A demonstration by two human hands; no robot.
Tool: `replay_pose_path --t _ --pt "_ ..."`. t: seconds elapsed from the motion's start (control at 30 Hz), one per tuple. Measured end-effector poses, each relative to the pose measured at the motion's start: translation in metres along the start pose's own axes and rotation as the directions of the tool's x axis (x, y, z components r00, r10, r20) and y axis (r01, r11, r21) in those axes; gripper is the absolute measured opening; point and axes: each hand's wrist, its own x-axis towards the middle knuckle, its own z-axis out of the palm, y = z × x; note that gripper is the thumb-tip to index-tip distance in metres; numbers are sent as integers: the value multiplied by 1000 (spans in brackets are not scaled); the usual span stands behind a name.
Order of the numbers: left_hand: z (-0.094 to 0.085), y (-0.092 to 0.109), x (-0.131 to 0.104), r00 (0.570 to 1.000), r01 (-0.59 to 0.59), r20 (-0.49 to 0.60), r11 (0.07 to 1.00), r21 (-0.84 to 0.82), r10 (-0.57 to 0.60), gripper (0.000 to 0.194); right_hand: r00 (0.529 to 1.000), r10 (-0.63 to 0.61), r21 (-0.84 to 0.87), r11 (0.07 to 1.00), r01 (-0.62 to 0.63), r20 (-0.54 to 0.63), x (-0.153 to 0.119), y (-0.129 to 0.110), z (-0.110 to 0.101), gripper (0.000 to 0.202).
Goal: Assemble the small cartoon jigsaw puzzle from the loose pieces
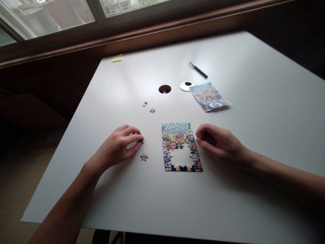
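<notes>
A small jigsaw puzzle (175, 135) with a crowded cartoon picture lies on the white table, a gap in its lower middle showing bare white. Left of it, my left hand (119, 144) curls its thumb and fingers around a puzzle piece (140, 141), which the fingertips partly hide. Just below these fingertips lies a loose puzzle piece (144, 156). My right hand (219, 140) rests at the puzzle's right edge, its fingers curled in and meeting the thumb, with nothing visible in them. Farther back are a blue puzzle piece (152, 110) and a dark-and-white puzzle piece (145, 104).
Behind the puzzle, a crinkled printed wrapper (209, 97) overlaps a round grommet cover (186, 86). A cable hole (165, 89) opens in the table (122, 196). A pen (198, 69) and a yellow sticky note (117, 58) lie toward the back, below the window (63, 17).
</notes>
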Motion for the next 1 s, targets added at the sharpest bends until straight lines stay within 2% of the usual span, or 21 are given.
replay_pose_path --t 0.27,0.57,1.0 --pt "2 -2 -1 1000 21 -10 1000 -14 -21 25 1000 4 -5 1000 -4 5 -1 -1 -1 12" --pt "1 0 0 1000 15 -6 1000 -14 -15 14 1000 2 -11 1000 -2 0 -1 -1 -1 11" --pt "0 0 0 1000 14 -5 1000 -4 -14 13 1000 -5 -18 1000 5 9 -1 -1 0 11"
